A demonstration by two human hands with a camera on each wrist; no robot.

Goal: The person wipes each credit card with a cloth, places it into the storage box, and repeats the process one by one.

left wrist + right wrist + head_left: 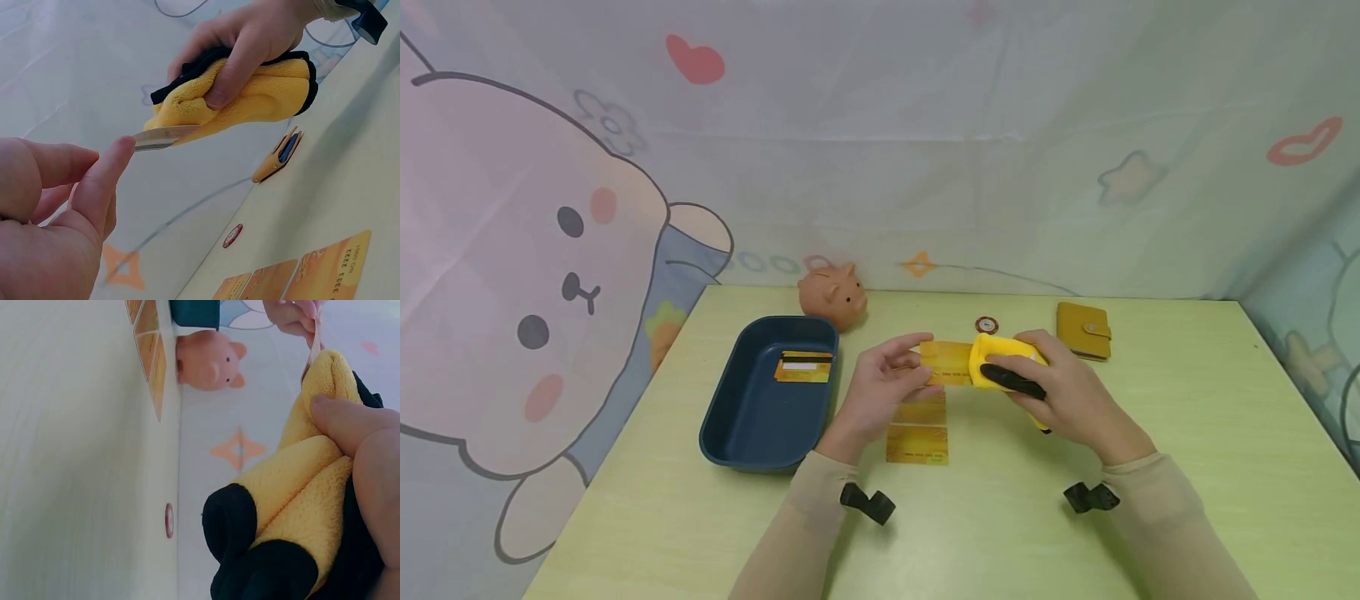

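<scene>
My left hand (880, 385) pinches the left end of a gold bank card (947, 364) between thumb and fingers, above the table. A folded yellow cloth (987, 350) with black edging is gripped in my right hand (1070, 400). The cloth wraps over the card's right end and hides it. In the left wrist view the card (164, 135) shows edge-on, running into the cloth's fold. Below my left hand, gold cards lie in a column on the table, the nearest card (917, 446) in full sight and the others partly covered in the head view.
Left of the cards stands a dark blue tray (741, 417) with some bank cards (803, 372) inside. Behind it sits a pink piggy bank (831, 296). A red and white poker chip (987, 325) and a mustard wallet (1083, 330) lie towards the table's back edge.
</scene>
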